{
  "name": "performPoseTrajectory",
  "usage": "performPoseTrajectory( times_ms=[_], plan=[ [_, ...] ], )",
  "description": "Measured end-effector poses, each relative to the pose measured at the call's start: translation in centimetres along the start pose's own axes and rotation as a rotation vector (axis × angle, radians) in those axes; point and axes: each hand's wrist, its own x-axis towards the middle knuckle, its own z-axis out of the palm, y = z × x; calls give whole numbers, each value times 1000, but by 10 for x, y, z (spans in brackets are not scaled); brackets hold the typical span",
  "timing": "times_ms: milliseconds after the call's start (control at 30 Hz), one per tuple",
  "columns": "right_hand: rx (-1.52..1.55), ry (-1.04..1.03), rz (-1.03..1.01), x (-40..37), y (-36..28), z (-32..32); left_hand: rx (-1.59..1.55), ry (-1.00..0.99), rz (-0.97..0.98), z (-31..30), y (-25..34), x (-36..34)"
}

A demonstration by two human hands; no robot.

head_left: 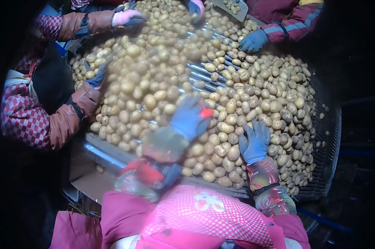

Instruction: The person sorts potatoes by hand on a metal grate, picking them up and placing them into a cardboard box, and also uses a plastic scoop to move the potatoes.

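Observation:
A thick layer of small yellow potatoes [245, 95] covers a roller sorting table [324, 162]. My left hand [190, 118], in a blue glove, hovers blurred over the potatoes near the middle, fingers spread, and I cannot make out anything in it. My right hand [254, 141], also blue-gloved, rests flat with fingers apart on the potatoes at the near edge. Both forearms wear patterned sleeve covers above my pink checked apron [204, 216].
A person in a red checked jacket [23, 116] stands at the left with a gloved hand [95, 76] on the potatoes. Other people's gloved hands [254, 40] reach in at the far end. Bare metal rollers [197, 72] show mid-table. Darkness surrounds the table.

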Motion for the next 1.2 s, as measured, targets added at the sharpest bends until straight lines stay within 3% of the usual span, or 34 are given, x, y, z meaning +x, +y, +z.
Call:
performPoseTrajectory(
  times_ms=[233,367,467,600,733,800,933,1033,1067,1167,1200],
  plan=[
    [43,-65,40,6,-2,-5,255,-7,32,-22,-49,23],
    [74,-85,62,4,-2,-7,392,1,-41,-33,-79,33],
    [78,-102,75,5,0,-6,526,29,-219,-52,-106,43],
    [73,-178,111,8,-1,-9,542,104,-195,-50,-102,64],
    [119,-157,104,8,2,-10,194,-167,-447,7,-52,111],
    [81,18,16,9,5,-7,123,-276,-490,36,-40,134],
    [120,97,-16,9,13,2,146,-321,-308,95,-87,131],
    [131,90,-6,4,13,2,-161,-152,-476,90,-91,122],
    [132,88,-5,6,13,1,-605,-140,-770,83,-90,123],
    [149,86,-4,10,11,-2,-1057,132,-1038,9,-34,120],
    [138,39,27,8,9,-1,-1377,331,-1011,17,-45,96]
  ],
)
